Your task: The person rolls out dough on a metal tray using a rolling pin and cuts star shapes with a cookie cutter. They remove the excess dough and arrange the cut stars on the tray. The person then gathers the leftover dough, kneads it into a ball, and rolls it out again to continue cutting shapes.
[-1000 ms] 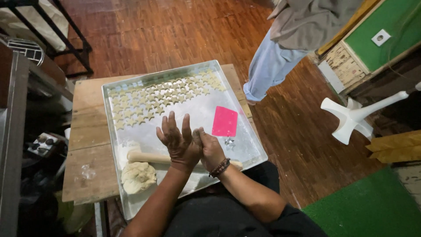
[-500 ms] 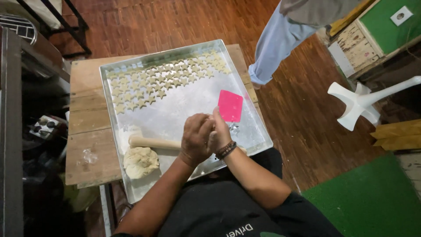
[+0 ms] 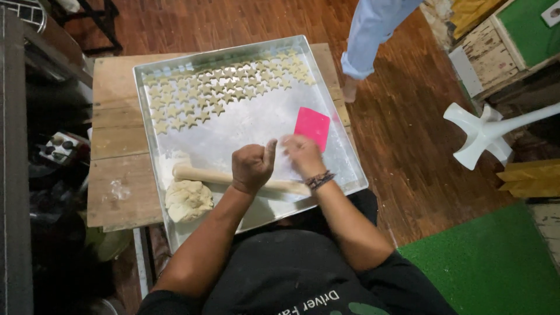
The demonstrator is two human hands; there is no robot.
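My left hand (image 3: 252,166) is curled into a fist with the thumb up, just above a wooden rolling pin (image 3: 201,174) that lies across the near part of a large metal tray (image 3: 352,156). My right hand (image 3: 302,154) rests knuckles-up on the floured tray surface, right below a pink plastic scraper (image 3: 312,127); its fingers are blurred and I cannot see anything in them. A lump of pale dough (image 3: 188,200) sits at the tray's near left corner. Rows of small star-shaped dough cut-outs (image 3: 221,87) fill the far part of the tray.
The tray sits on a low wooden table (image 3: 116,140) over a wooden floor. Another person's leg in light trousers (image 3: 370,35) stands past the far right corner. A white plastic stand (image 3: 484,134) lies at the right, with a green mat (image 3: 496,262) below it. Dark shelving is at the left.
My hands were pressed together over the rolling pin; now they are apart, the left in a fist, the right moved toward the pink scraper. The view has shifted closer.
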